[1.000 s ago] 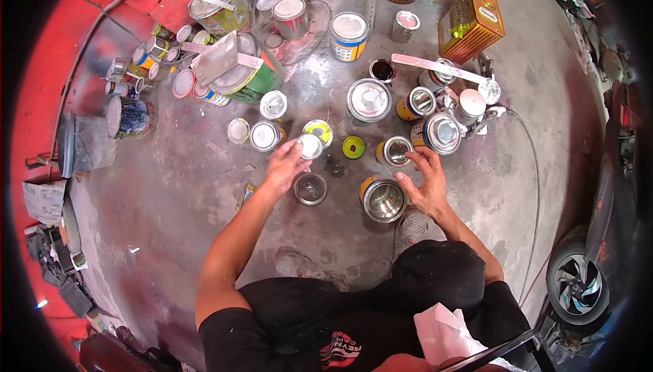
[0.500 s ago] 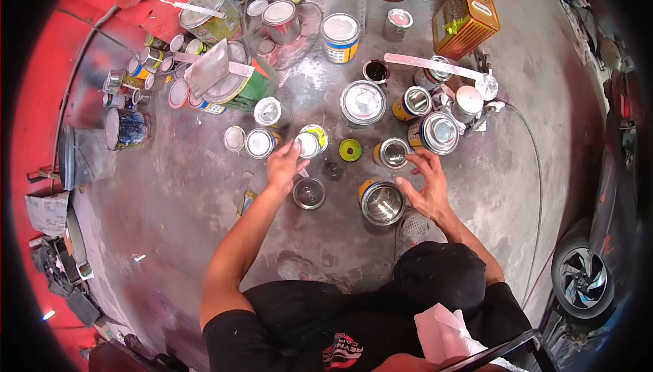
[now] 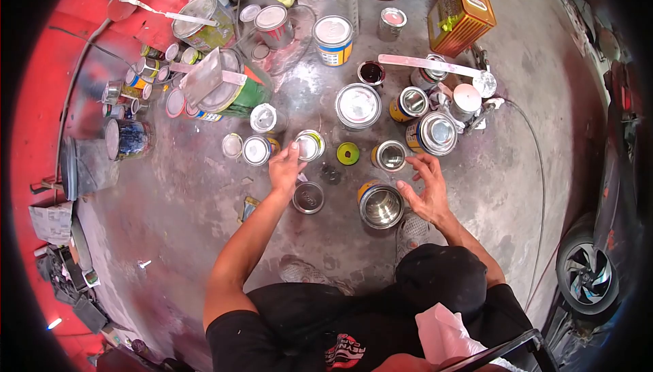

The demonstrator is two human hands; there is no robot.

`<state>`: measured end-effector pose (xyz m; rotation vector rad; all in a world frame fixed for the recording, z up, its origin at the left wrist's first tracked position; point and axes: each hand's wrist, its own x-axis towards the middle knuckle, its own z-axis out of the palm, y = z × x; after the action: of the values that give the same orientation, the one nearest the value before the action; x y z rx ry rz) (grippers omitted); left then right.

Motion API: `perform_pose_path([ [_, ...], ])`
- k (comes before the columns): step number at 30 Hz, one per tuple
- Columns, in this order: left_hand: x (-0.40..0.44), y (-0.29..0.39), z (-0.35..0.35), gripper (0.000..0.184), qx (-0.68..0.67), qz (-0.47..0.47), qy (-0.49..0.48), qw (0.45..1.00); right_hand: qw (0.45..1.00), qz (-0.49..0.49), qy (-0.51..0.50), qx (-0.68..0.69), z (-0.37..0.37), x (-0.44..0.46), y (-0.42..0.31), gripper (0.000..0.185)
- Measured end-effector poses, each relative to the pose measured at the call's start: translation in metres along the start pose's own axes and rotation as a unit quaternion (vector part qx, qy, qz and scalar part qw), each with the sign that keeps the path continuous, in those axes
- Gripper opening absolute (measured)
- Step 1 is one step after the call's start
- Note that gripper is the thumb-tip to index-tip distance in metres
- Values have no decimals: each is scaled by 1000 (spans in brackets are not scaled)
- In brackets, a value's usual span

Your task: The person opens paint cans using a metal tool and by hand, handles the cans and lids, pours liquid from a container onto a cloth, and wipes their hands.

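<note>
Left hand [image 3: 288, 166] pinches the lid [image 3: 305, 148] at its one o'clock, now moved over the yellow-smeared can [image 3: 317, 139], mostly covering it; right hand [image 3: 428, 187], loosely curled, holds nothing, a tin [image 3: 390, 156] at ten o'clock.

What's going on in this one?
A person is working by hand among cans on a bare floor. The left hand has its fingers at the edge of a pale lid, over a yellow-marked can; whether the lid is gripped or seated is unclear. The right hand is half open beside a large open can and a smaller can, with nothing visible in it.
</note>
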<state>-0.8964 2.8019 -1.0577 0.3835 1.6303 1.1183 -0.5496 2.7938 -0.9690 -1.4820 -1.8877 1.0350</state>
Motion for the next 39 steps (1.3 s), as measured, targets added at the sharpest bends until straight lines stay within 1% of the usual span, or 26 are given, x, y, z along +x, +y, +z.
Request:
perform_pose_path([
  [4, 1, 2, 1, 56, 52, -21, -5, 998, 1000, -2, 1, 10, 0, 0, 0, 57],
  [6, 1, 4, 3, 65, 40, -13, 42, 998, 1000, -4, 3, 8, 0, 0, 0, 57],
  [7, 0, 2, 1, 65, 40, -14, 42, 998, 1000, -7, 5, 7, 1, 0, -1, 56],
  [9, -6, -4, -4, 72, -9, -24, 106, 994, 1000, -4, 10, 6, -1, 2, -2, 55],
  [10, -15, -17, -12, 72, -8, -32, 109, 993, 1000, 0, 12, 6, -2, 1, -3, 55],
  [12, -37, -30, -34, 69, 157, 26, 20, 987, 1000, -7, 21, 11, -2, 2, -1, 54],
  [13, -43, -26, -49, 62, 406, 43, -64, 911, 999, -17, 37, 16, -2, 2, -1, 54],
  [14, -52, -29, -52, 62, 406, 39, -63, 911, 999, -15, 34, 17, -1, 2, -1, 54],
  [15, -64, -33, -54, 71, 509, 175, -110, 836, 999, -14, 34, 18, -1, 3, -3, 54],
  [16, -71, -36, -55, 84, 593, 305, -152, 730, 999, -13, 35, 19, 0, 3, -4, 54],
  [17, -68, -38, -57, 103, 630, 307, -190, 687, 999, -10, 29, 9, -1, 4, -7, 53],
  [18, -68, -37, -54, 103, 630, 305, -191, 688, 1000, -9, 28, 9, 0, 4, -8, 53],
  [20, -66, -34, -44, 108, 683, 255, -217, 649, 999, -18, 31, 10, 0, 5, -8, 53],
  [21, -66, -31, -38, 108, 682, 256, -219, 649, 999, -17, 32, 8, -2, 4, -9, 53],
  [23, -67, -25, -27, 93, 733, 306, -228, 564, 999, -11, 34, 1, -5, 2, -11, 53],
  [24, -65, -29, -24, 93, 731, 308, -231, 563, 999, -9, 36, -2, -6, 1, -11, 53],
  [26, -56, -43, -21, 71, 752, 420, -180, 476, 999, -18, 43, -6, -8, -2, -8, 54],
  [27, -51, -49, -22, 71, 748, 423, -183, 477, 999, -12, 45, 5, -8, -3, -5, 53],
  [29, -43, -60, -27, 56, 736, 460, -195, 456, 999, -5, 46, 3, -9, -4, -7, 53],
  [30, -43, -59, -26, 56, 732, 462, -198, 459, 999, -2, 47, 6, -9, -3, -8, 53],
  [32, -43, -57, -28, 53, 739, 468, -189, 446, 999, 3, 50, 4, -11, -2, -6, 53],
  [33, -42, -58, -31, 56, 745, 467, -204, 430, 998, 1, 59, 1, -11, -2, -3, 53],
  [34, -42, -59, -34, 56, 743, 469, -208, 430, 998, -2, 67, -1, -10, -5, 0, 53],
  [36, -44, -57, -36, 65, 767, 478, -186, 384, 997, 10, 74, 3, -11, -8, 3, 52],
  [37, -47, -56, -37, 65, 767, 480, -188, 383, 997, 18, 80, 5, -12, -10, 3, 52],
  [39, -54, -48, -37, 61, 745, 458, -200, 441, 996, 26, 89, 7, -13, -12, 5, 51],
])
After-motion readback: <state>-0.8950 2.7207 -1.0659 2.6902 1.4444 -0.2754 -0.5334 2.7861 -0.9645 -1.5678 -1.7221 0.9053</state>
